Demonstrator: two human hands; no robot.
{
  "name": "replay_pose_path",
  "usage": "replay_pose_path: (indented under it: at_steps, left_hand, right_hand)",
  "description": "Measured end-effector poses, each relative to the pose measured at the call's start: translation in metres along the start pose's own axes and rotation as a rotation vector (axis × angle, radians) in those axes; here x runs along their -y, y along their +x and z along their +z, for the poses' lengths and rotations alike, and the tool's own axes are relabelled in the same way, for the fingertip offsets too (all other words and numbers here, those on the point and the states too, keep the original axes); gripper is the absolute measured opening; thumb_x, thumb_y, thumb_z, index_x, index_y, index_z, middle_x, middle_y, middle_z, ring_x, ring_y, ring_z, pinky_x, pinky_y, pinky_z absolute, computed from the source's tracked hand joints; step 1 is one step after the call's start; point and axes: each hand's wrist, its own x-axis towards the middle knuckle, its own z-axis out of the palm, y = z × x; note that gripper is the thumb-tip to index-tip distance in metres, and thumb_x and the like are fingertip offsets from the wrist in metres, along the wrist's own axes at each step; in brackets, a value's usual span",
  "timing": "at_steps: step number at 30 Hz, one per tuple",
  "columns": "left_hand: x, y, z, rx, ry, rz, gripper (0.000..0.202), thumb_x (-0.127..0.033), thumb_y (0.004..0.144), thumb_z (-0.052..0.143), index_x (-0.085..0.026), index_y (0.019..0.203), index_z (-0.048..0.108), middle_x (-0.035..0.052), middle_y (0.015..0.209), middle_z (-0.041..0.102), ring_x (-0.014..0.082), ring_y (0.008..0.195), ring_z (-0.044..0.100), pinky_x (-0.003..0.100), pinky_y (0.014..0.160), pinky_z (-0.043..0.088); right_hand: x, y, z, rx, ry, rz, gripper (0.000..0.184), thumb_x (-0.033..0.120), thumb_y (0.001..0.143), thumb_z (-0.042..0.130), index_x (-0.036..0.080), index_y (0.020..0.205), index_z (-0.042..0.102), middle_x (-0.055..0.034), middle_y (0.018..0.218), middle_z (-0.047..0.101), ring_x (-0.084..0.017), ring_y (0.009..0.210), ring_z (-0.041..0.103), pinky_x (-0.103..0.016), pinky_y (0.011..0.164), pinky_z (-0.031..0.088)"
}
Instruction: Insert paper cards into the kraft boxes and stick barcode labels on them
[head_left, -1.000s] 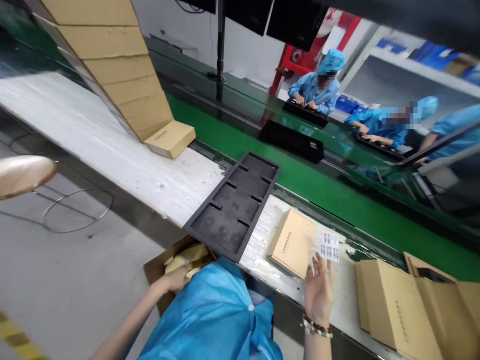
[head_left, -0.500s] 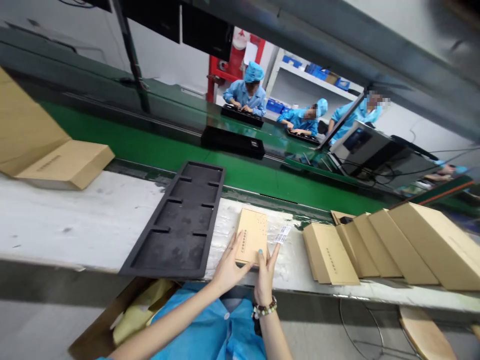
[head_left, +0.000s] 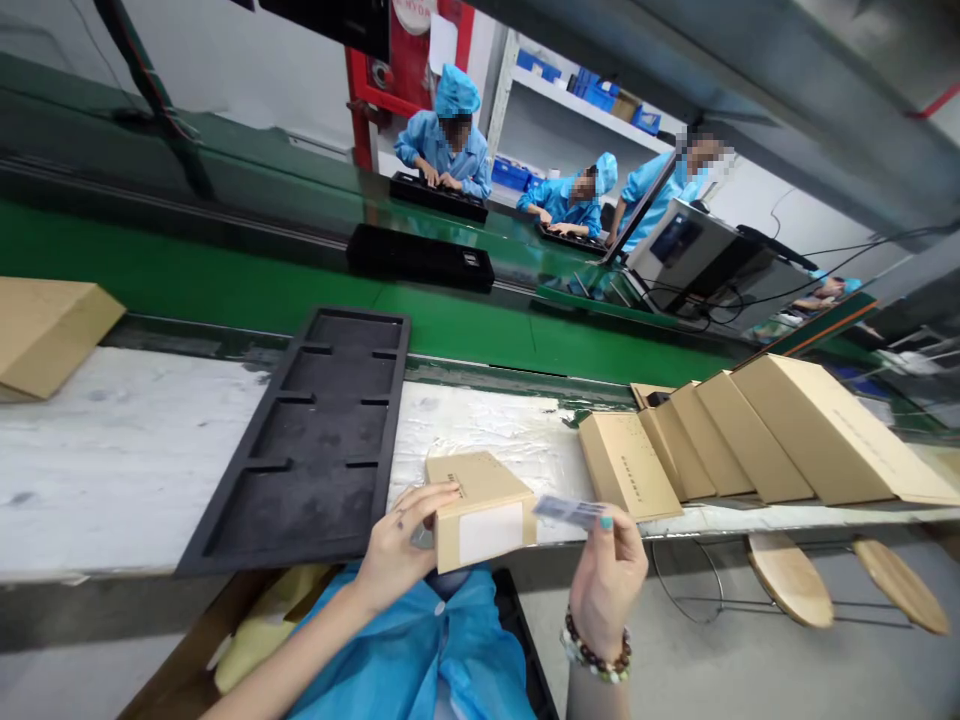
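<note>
My left hand (head_left: 397,545) grips a small brown cardboard box (head_left: 480,505) at its left end and holds it tilted up over the near edge of the white worktop (head_left: 112,470); a white label patch shows on the box's near side. My right hand (head_left: 609,575), with a bead bracelet on the wrist, pinches a small printed label sheet (head_left: 568,511) just right of the box. A black foam tray (head_left: 315,435) with several empty pockets lies to the left of the box.
A row of leaning brown boxes (head_left: 750,435) stands at the right. Another brown box (head_left: 45,330) lies far left. A green conveyor belt (head_left: 450,325) carries a black keyboard (head_left: 420,258). People in blue coats work across it. Round stools (head_left: 787,575) stand lower right.
The view swung right. My left hand came up from the carton below the bench, took the small box and tipped it up. My right hand kept the label sheet beside it.
</note>
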Motion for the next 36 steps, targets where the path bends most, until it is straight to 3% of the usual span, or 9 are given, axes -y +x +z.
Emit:
replay_pose_path:
  at_steps: [3, 6, 11, 14, 18, 23, 29, 36]
  left_hand:
    - [-0.006, 0.005, -0.004, 0.012, -0.015, -0.008, 0.051, -0.013, 0.085, 0.073, -0.028, 0.13, 0.056, 0.0094, 0.13, 0.067, 0.0255, 0.121, 0.064, 0.045, 0.106, 0.047]
    - [-0.009, 0.006, -0.005, -0.011, -0.033, -0.035, 0.052, -0.014, 0.085, 0.073, -0.027, 0.131, 0.055, 0.0092, 0.131, 0.066, 0.0247, 0.121, 0.063, 0.043, 0.105, 0.049]
    - [-0.011, 0.006, -0.008, -0.013, -0.024, -0.04, 0.06, -0.007, 0.084, 0.071, -0.027, 0.138, 0.051, 0.0084, 0.133, 0.064, 0.024, 0.125, 0.06, 0.042, 0.109, 0.048]
    - [-0.013, 0.007, -0.011, -0.049, -0.018, 0.04, 0.067, -0.009, 0.084, 0.074, -0.028, 0.142, 0.046, 0.0101, 0.136, 0.061, 0.0249, 0.126, 0.059, 0.042, 0.107, 0.05]
    - [-0.017, 0.01, -0.013, -0.074, 0.0, 0.172, 0.069, -0.01, 0.082, 0.077, -0.028, 0.141, 0.046, 0.0125, 0.137, 0.06, 0.0272, 0.124, 0.061, 0.044, 0.103, 0.052]
    - [-0.019, 0.01, -0.013, -0.096, 0.014, 0.169, 0.073, -0.015, 0.081, 0.08, -0.026, 0.143, 0.043, 0.0145, 0.134, 0.063, 0.0286, 0.122, 0.063, 0.045, 0.102, 0.051]
    - [-0.018, 0.01, -0.015, -0.046, 0.068, 0.2, 0.052, -0.012, 0.084, 0.077, -0.03, 0.13, 0.058, 0.0114, 0.139, 0.056, 0.0216, 0.104, 0.062, 0.036, 0.087, 0.054]
    - [-0.015, 0.007, -0.017, -0.004, 0.085, 0.195, 0.05, -0.011, 0.086, 0.074, -0.031, 0.131, 0.063, 0.0107, 0.143, 0.051, 0.0184, 0.093, 0.058, 0.036, 0.087, 0.052]
  right_hand:
    - [0.014, -0.002, 0.005, 0.308, -0.035, 0.154, 0.017, 0.037, 0.089, 0.073, 0.02, 0.087, 0.072, -0.0028, 0.077, 0.068, -0.017, 0.069, 0.063, -0.028, 0.062, 0.052]
    - [0.018, -0.01, 0.015, 0.487, -0.187, 0.2, 0.02, 0.038, 0.09, 0.072, 0.018, 0.087, 0.073, -0.0047, 0.075, 0.069, -0.019, 0.068, 0.063, -0.029, 0.061, 0.051]
    - [0.015, -0.017, 0.02, 0.413, -0.391, 0.005, 0.013, 0.031, 0.09, 0.072, 0.018, 0.088, 0.074, -0.0035, 0.076, 0.069, -0.015, 0.064, 0.058, -0.026, 0.058, 0.046]
    - [0.013, -0.019, 0.021, 0.391, -0.346, -0.077, 0.007, 0.025, 0.09, 0.072, 0.019, 0.087, 0.073, -0.0031, 0.076, 0.068, -0.015, 0.065, 0.059, -0.026, 0.058, 0.045]
    - [0.009, -0.021, 0.026, 0.395, -0.237, -0.042, 0.007, 0.023, 0.09, 0.072, 0.019, 0.085, 0.072, -0.003, 0.075, 0.067, -0.016, 0.066, 0.059, -0.026, 0.058, 0.046]
    - [0.006, -0.017, 0.032, 0.405, -0.231, -0.017, 0.009, 0.025, 0.09, 0.072, 0.018, 0.085, 0.072, -0.0022, 0.073, 0.066, -0.014, 0.063, 0.056, -0.025, 0.056, 0.045]
    - [0.005, -0.012, 0.032, 0.44, -0.258, -0.029, 0.008, 0.024, 0.09, 0.073, 0.018, 0.084, 0.072, -0.0009, 0.07, 0.064, -0.012, 0.059, 0.052, -0.024, 0.054, 0.041]
    - [0.009, -0.012, 0.034, 0.442, -0.297, -0.049, 0.011, 0.025, 0.089, 0.072, 0.018, 0.081, 0.072, -0.0007, 0.068, 0.064, -0.012, 0.057, 0.051, -0.024, 0.054, 0.04]
